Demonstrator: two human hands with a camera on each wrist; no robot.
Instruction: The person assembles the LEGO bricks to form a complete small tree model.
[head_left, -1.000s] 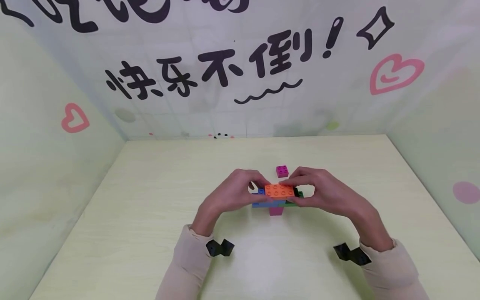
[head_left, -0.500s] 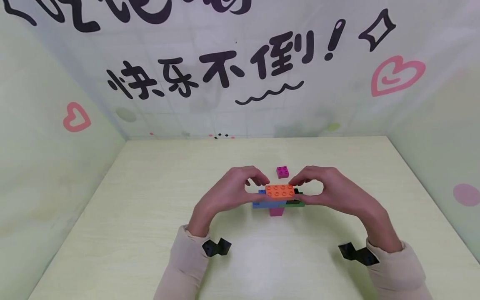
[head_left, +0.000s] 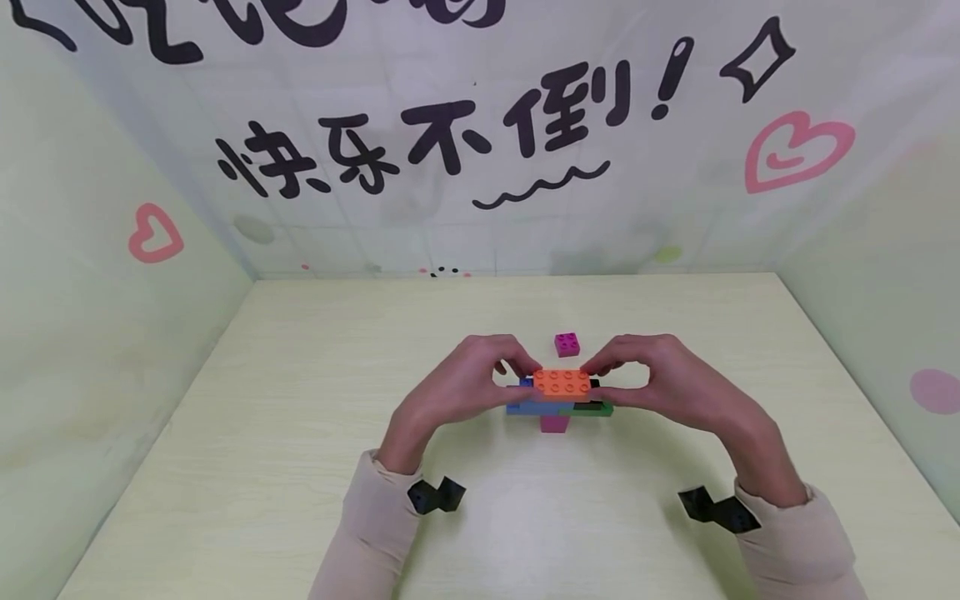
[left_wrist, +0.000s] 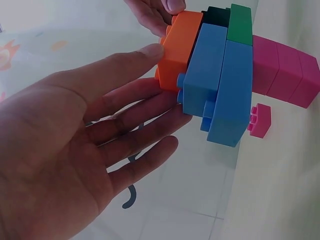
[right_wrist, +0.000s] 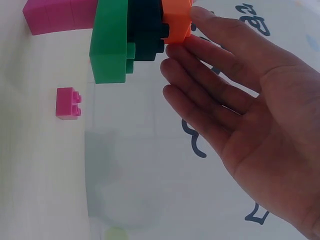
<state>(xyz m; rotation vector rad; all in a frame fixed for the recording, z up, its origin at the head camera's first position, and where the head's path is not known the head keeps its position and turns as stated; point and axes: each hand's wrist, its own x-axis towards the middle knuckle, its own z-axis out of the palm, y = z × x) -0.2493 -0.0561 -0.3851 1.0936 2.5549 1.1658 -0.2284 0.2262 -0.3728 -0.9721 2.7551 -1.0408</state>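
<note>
An orange brick [head_left: 561,383] lies across the top of a brick structure, studs up. My left hand [head_left: 465,383] pinches its left end between thumb and fingers. At the right end my right hand [head_left: 667,383] pinches it the same way. Beneath sit a blue brick [left_wrist: 205,70] and a dark green brick [right_wrist: 144,32], side by side. Another blue brick [left_wrist: 230,95] and a green brick [right_wrist: 110,42] form the layer below. A column of magenta bricks [left_wrist: 285,72] carries these layers in the middle, and both ends overhang it.
Behind the structure, a small loose magenta brick [head_left: 567,344] stands on the pale wooden table [head_left: 315,358]. White printed walls [head_left: 420,225] enclose the table at the back and sides. Black wrist devices [head_left: 437,495] sit by both cuffs.
Half a second ago the fingertips were raised a little above the orange brick; now they are back against its ends. My right hand has shifted slightly right since one second ago.
</note>
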